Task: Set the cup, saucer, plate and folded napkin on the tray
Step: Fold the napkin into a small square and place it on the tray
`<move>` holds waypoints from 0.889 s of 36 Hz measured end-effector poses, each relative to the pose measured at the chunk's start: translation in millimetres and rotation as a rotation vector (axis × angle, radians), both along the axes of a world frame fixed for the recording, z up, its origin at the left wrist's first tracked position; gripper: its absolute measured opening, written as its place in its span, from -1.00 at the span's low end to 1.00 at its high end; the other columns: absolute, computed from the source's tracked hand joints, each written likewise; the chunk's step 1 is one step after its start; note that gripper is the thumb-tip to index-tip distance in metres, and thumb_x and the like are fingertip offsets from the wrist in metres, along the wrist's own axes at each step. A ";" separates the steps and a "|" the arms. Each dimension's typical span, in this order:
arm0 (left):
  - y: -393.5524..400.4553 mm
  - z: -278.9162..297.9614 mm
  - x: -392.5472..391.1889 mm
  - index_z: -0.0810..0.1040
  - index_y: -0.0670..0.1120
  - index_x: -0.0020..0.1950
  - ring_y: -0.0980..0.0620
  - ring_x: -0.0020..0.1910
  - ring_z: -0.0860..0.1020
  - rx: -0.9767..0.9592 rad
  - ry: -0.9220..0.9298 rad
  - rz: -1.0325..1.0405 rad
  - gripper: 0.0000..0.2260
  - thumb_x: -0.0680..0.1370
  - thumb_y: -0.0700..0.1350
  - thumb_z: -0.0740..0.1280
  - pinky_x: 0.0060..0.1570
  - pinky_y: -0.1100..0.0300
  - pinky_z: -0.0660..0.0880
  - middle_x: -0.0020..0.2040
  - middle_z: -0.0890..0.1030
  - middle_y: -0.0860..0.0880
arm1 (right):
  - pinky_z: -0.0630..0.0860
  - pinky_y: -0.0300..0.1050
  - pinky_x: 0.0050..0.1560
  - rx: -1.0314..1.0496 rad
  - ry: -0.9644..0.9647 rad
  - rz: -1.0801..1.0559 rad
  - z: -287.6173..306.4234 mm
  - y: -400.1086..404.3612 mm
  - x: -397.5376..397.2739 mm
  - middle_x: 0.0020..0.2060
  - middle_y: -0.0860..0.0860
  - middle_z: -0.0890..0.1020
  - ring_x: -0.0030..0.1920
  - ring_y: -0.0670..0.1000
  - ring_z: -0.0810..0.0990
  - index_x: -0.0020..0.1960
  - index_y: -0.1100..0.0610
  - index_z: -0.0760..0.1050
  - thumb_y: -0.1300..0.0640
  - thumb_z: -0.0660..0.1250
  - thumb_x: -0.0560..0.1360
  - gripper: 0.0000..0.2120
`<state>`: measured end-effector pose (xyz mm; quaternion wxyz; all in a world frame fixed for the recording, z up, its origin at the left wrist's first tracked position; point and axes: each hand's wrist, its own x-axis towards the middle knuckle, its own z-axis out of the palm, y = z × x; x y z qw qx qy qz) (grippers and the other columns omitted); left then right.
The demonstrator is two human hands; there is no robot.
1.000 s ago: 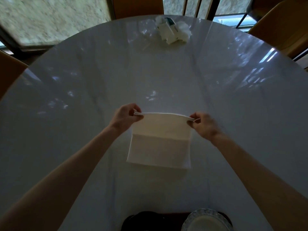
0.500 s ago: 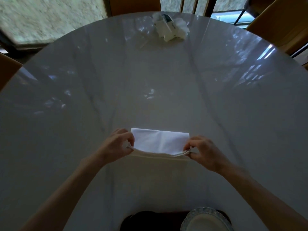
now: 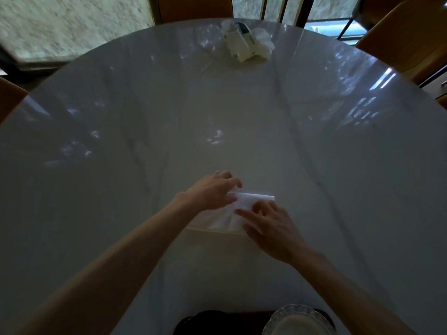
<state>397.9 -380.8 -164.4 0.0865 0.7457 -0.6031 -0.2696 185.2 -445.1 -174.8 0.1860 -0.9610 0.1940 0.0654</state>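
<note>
At the near edge of the counter [image 3: 96, 165] sits a dark tray [image 3: 217, 322], only partly in view, with a scalloped plate [image 3: 298, 321] resting on its right part; no cup or saucer shows in this view. Further in, around the counter's middle, the napkin [image 3: 244, 205] lies flat on the surface, white and part-folded, with both hands on it. The right hand [image 3: 268, 228] lies over its right side with fingers straight and spread, pressing the cloth down. The left hand [image 3: 212, 192] covers the upper left corner, fingers bent over the napkin's edge; whether its grip pinches the cloth or merely presses on it cannot be told. The step in hand looks to be the folding of the napkin. The next move likely calls for smoothing the crease, then lifting the soft cloth by its folded edge so it stays together and carrying it back to the tray. At the far edge lies a crumpled packet with tissues [image 3: 246, 42].
</note>
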 end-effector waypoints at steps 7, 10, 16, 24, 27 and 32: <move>-7.0 -11.9 -5.5 0.47 0.05 -0.08 -0.12 -0.03 0.54 0.107 -0.023 0.119 -0.89 0.45 0.03 0.33 -0.03 0.01 0.53 -0.03 0.58 -0.07 | 0.34 0.01 0.15 -0.017 0.032 -0.167 -1.2 -16.5 -7.4 0.15 -0.07 0.42 0.20 0.03 0.37 0.30 -0.35 0.37 -0.29 0.12 0.48 -0.61; -4.4 -6.4 -3.5 0.54 -0.02 -0.18 -0.04 -0.24 0.60 0.263 0.129 0.247 -0.89 0.40 -0.04 0.43 -0.27 0.20 0.57 -0.22 0.62 -0.07 | 0.33 0.01 0.21 0.005 0.066 -0.249 -0.2 -36.5 -8.4 0.23 -0.06 0.37 0.26 0.04 0.34 0.32 -0.31 0.37 -0.23 0.30 0.45 -0.56; 8.3 -4.2 -17.6 0.62 -0.15 -0.23 -0.02 -0.40 0.63 0.539 0.306 0.242 -0.89 0.40 -0.13 0.47 -0.18 0.05 0.65 -0.37 0.65 -0.07 | 0.44 -0.02 0.16 0.104 0.107 -0.427 5.4 -65.0 8.1 0.19 0.06 0.47 0.22 0.11 0.46 0.31 -0.06 0.42 -0.13 0.50 0.33 -0.40; 15.2 -5.1 -16.6 0.57 -0.07 -0.28 0.10 -0.41 0.58 0.390 0.107 0.270 -0.69 0.27 0.15 0.51 -0.13 0.12 0.59 -0.42 0.61 0.04 | 0.41 -0.17 -0.05 0.184 0.053 -0.412 3.8 -76.4 43.0 -0.04 0.14 0.62 0.02 0.12 0.57 0.00 0.15 0.58 0.08 0.54 0.32 -0.69; 15.8 -4.9 -15.2 0.41 -0.02 -0.34 0.01 -0.25 0.51 0.279 0.055 0.320 -0.62 0.25 0.20 0.51 -0.25 0.13 0.43 -0.36 0.48 0.11 | 0.37 -0.19 -0.07 0.165 0.049 -0.386 6.2 -77.1 47.9 -0.02 0.15 0.61 0.02 0.13 0.56 -0.01 0.17 0.57 0.09 0.49 0.37 -0.74; 31.6 -8.7 -35.5 0.28 0.04 -0.34 0.02 -0.21 0.38 0.129 0.037 0.364 -0.57 0.26 0.18 0.51 -0.32 0.14 0.28 -0.24 0.40 0.08 | 0.47 -0.11 -0.03 0.206 0.031 -0.393 8.4 -77.9 45.1 -0.07 0.11 0.64 0.00 0.11 0.58 -0.02 0.13 0.54 0.13 0.46 0.39 -0.80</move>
